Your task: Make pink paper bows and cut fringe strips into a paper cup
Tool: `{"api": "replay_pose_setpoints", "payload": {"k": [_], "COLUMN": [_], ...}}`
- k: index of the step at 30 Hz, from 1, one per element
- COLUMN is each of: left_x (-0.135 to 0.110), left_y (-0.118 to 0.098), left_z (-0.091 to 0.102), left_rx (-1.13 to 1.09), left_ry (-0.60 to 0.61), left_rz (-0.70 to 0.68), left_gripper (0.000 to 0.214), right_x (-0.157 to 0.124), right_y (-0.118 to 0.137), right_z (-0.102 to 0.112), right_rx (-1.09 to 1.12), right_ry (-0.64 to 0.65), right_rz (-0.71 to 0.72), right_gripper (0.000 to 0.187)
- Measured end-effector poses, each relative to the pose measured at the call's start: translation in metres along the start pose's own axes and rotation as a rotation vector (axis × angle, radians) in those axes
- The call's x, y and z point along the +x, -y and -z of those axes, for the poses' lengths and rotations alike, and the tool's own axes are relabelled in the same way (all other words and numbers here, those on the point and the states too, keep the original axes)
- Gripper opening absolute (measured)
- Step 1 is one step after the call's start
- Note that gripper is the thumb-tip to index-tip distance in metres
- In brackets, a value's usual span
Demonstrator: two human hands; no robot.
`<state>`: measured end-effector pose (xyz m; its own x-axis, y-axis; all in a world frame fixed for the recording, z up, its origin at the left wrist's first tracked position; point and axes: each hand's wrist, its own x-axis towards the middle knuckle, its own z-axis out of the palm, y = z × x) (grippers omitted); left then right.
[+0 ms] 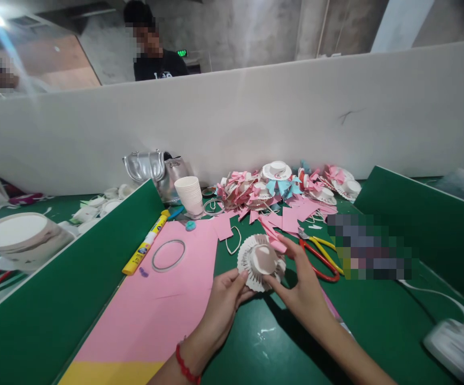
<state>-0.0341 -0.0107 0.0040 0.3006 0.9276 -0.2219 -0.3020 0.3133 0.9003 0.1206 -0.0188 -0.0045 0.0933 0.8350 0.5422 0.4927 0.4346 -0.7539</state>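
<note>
**A:** What takes up the most room?

**B:** A long white partition (256, 123) runs across the back, and below it lies the green worktop (376, 331). A big pink paper sheet (155, 310) covers the worktop's left part, running alongside a slanted green divider (75, 278).

**A:** And behind the sheet?

**B:** A heap of paper hats (280, 187) with pink and blue trim sits against the partition. Just left of the heap, a stack of paper cups (189, 195) stands upright.

**A:** Where are the person's hands?

**B:** Low in the middle, just right of the pink sheet. The left hand (224, 299), with a red bracelet (186, 366) on its wrist, has thumb and fingers closed on the near edge of a white paper hat (260, 261). The right hand (300, 283) pinches the hat's right side, fingers curled in. The hat sits between both hands with its crown tilted toward the camera. Whether it touches the worktop cannot be told.

**A:** And the smaller things?

**B:** Scissors (320, 256) with red and yellow handles lie flat just right of the right hand. A yellow glue stick (144, 248) lies along the sheet's left edge. A thin ring (168, 255) rests on the sheet beside it.
</note>
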Motion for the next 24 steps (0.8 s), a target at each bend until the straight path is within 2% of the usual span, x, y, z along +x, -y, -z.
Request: {"api": "replay_pose_setpoints", "payload": {"k": [2,4,8,10,17,24], "left_x": [0.001,0.002,0.000,-0.002,-0.007,-0.005], "left_y": [0.000,-0.001,-0.006,-0.009,-0.012,-0.007], "left_z": [0.001,0.002,0.001,-0.001,-0.010,-0.009], "left_rx": [-0.027,-0.043,-0.048,-0.056,-0.101,-0.118], "left_ry": [-0.015,-0.053,-0.122,-0.132,-0.034,-0.067], "left_rz": [-0.019,-0.037,-0.043,-0.005,0.063,0.006], "left_gripper": [0.022,0.022,0.020,0.017,0.012,0.017], "right_x": [0.004,0.008,0.010,0.008,0.005,0.003], "right_y": [0.005,0.012,0.025,0.027,0.021,0.027], "right_z": [0.008,0.016,0.022,0.020,0.015,0.015], "right_rx": [-0.021,-0.015,0.028,-0.007,-0.138,-0.147], "right_ry": [-0.034,0.004,0.313,0.393,0.402,0.419], "right_rz": [0.036,0.074,0.090,0.063,0.012,0.004], "right_gripper": [0.040,0.023,0.019,0.018,0.017,0.017]}}
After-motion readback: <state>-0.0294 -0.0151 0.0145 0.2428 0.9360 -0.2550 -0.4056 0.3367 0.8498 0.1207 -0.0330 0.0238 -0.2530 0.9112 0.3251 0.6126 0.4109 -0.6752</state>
